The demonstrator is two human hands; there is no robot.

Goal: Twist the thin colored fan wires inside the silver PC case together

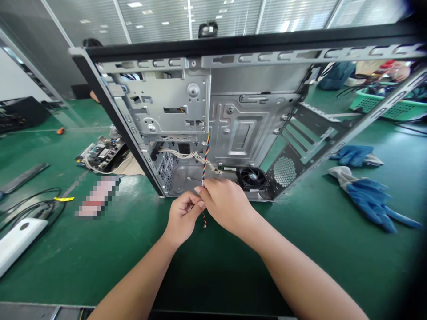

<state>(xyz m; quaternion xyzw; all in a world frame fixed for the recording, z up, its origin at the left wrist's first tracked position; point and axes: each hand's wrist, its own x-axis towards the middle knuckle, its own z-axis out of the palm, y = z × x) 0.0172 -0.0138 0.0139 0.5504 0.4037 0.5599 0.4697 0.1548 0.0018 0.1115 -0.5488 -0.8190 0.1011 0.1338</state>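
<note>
An open metal computer case (173, 102) stands on the green table in front of me. A twisted multicoloured cable (207, 151) hangs from its drive cage down to my hands. My left hand (185, 213) and my right hand (223, 200) meet just in front of the case, fingers pinched together around this cable. Its short loose end (204, 221) dangles below them. White cables (183, 154) run across the inside of the case, behind my hands. A black fan (252, 177) lies at the case's bottom right.
Blue and white gloves (367, 195) lie on the right, below a green basket (407, 109) of parts. On the left are a circuit board (103, 153), a blurred pink item (98, 195), black cables (55, 213) and a white power strip (22, 240).
</note>
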